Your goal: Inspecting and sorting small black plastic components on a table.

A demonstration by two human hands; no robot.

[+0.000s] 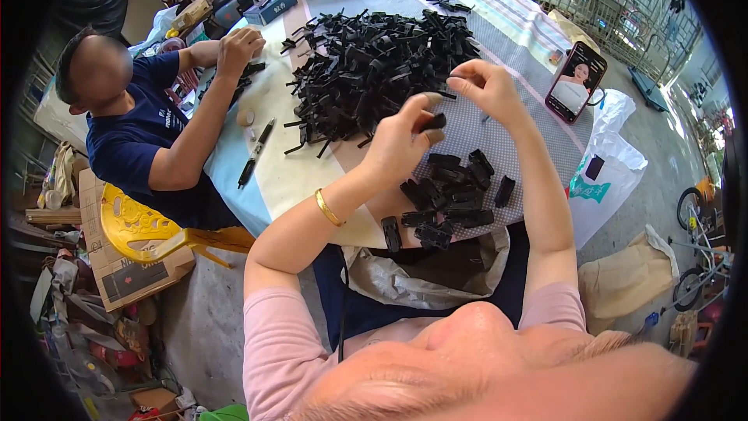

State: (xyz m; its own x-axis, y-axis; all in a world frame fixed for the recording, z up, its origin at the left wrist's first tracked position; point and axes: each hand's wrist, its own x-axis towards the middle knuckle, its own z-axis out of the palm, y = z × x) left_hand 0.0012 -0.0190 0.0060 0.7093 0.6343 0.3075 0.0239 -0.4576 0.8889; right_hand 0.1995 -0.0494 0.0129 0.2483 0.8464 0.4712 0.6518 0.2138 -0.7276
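My left hand [399,140], with a gold bangle at its wrist, pinches a small black plastic part [434,122] between thumb and fingers. It is above the table, by the near right edge of a large heap of black clip-like pieces [366,70]. My right hand [492,92] is at the right edge of that heap, thumb and fingertips curled close together. What they hold, if anything, is too small to make out. Nearer to me lies a smaller group of chunky black parts [450,191], close to the table's front edge.
An open sack [374,281] lies at my lap below the table edge. A phone [576,82] stands at the right, near a white plastic bag [604,179]. A black pen [255,153] lies at the left. Another person [148,125] sits there, handling black pieces.
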